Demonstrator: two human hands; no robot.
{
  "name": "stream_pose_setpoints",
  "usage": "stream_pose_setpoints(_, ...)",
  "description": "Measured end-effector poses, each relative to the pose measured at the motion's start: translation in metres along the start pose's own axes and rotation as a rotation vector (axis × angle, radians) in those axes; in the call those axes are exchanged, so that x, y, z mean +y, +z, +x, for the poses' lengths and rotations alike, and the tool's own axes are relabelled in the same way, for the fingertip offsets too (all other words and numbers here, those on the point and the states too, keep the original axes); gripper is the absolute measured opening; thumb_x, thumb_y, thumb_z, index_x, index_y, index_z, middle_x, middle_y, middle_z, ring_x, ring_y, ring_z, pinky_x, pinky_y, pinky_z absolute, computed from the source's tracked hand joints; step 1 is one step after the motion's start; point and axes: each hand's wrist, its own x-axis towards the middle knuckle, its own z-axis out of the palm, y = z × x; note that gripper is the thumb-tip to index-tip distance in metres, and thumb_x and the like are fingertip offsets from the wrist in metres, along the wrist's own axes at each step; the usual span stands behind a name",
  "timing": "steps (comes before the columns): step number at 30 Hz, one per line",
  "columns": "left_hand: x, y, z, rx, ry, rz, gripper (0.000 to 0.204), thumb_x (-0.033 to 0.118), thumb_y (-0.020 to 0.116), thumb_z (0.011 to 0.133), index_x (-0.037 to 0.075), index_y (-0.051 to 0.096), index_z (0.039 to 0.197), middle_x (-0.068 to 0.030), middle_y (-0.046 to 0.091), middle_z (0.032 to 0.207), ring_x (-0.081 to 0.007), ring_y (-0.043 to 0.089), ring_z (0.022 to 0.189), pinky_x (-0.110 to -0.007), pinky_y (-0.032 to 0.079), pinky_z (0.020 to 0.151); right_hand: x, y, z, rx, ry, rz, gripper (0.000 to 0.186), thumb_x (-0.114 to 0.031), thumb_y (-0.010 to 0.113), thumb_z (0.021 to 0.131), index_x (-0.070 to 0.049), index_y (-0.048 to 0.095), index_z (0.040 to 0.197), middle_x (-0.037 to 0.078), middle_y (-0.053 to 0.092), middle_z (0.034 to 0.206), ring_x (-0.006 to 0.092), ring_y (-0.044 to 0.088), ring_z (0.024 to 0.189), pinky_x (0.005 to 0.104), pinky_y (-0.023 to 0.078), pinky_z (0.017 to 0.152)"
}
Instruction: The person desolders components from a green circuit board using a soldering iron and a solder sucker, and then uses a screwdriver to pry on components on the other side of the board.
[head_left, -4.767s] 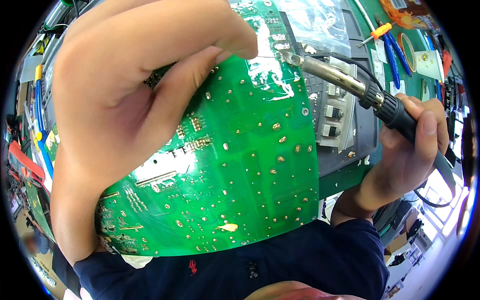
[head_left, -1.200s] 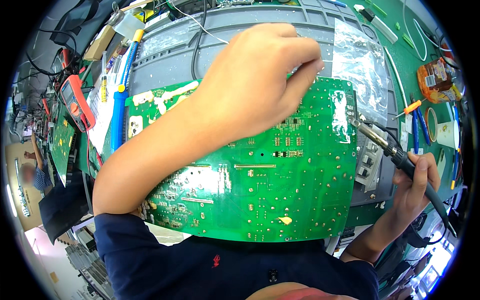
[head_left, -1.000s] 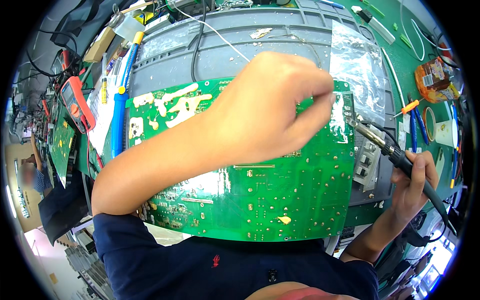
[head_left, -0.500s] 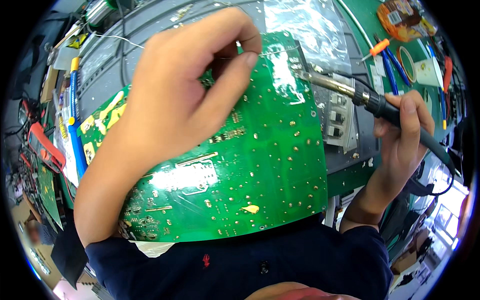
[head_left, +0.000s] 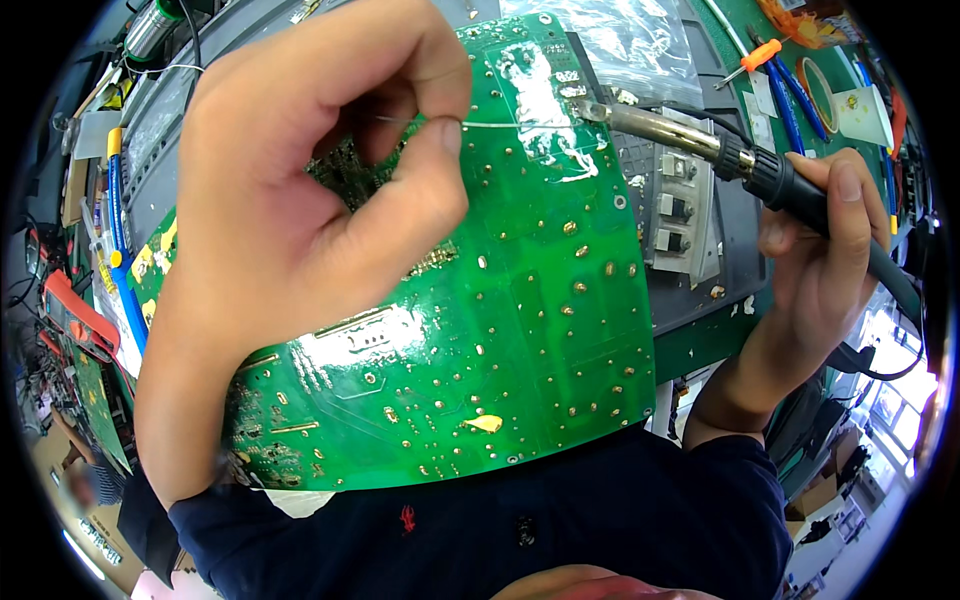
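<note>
While the left hand [head_left: 270, 190], pinching wire [head_left: 495, 125], hides part of the circuit board [head_left: 540, 340], the right hand [head_left: 825, 250] grips a soldering iron [head_left: 740, 162]

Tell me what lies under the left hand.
Under the left hand, which pinches a thin wire, the green circuit board shows through the finger gap. Details the hand covers cannot be seen.

A clear plastic bag [head_left: 640, 45] lies on the far right portion of the grey mat [head_left: 738, 250]. Nearer, a pale strip [head_left: 702, 225] carries a row of three components [head_left: 675, 207]. On the green bench [head_left: 715, 340], at right, are an orange-handled screwdriver [head_left: 762, 55], a blue-handled tool [head_left: 787, 115] and a white cup [head_left: 866, 112]. At left, a blue tube with yellow fittings [head_left: 128, 295] is positioned near a red-cased meter [head_left: 80, 312].
</note>
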Motion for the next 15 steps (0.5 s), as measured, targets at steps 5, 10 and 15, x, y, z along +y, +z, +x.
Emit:
stream_pose_setpoints(5,-0.005,0.006,-0.005,0.123,0.114,-0.029,0.009,-0.005,0.053,0.073,0.000,0.053,0.081,0.0008,0.050,0.074,-0.0052,0.041,0.062,-0.019,0.031,0.055,-0.001,-0.001,0.001,-0.005,0.017,0.012,0.036,-0.022,0.050,0.093,0.010,0.064,0.088,0.008,0.054,0.065,0.0118,0.050,0.049,0.0218,0.038,0.049)
stream_pose_setpoints(10,-0.034,0.014,-0.012,0.228,0.232,0.059,0.010,-0.005,0.053,0.074,0.000,0.053,0.082,0.0011,0.050,0.074,-0.0053,0.042,0.063,-0.019,0.031,0.055,-0.004,0.001,0.002,-0.019,0.045,0.036,0.035,-0.021,0.051,0.092,0.010,0.064,0.088,0.008,0.053,0.064,0.0114,0.050,0.049,0.0215,0.038,0.048)
stream_pose_setpoints(15,-0.033,0.013,-0.010,0.199,0.239,0.051,0.010,-0.006,0.052,0.074,0.000,0.053,0.082,0.0003,0.051,0.074,-0.0062,0.042,0.063,-0.020,0.032,0.055,-0.003,0.002,0.001,0.001,0.027,0.018,0.034,-0.021,0.052,0.091,0.010,0.065,0.086,0.007,0.052,0.064,0.0114,0.050,0.049,0.0211,0.037,0.048)
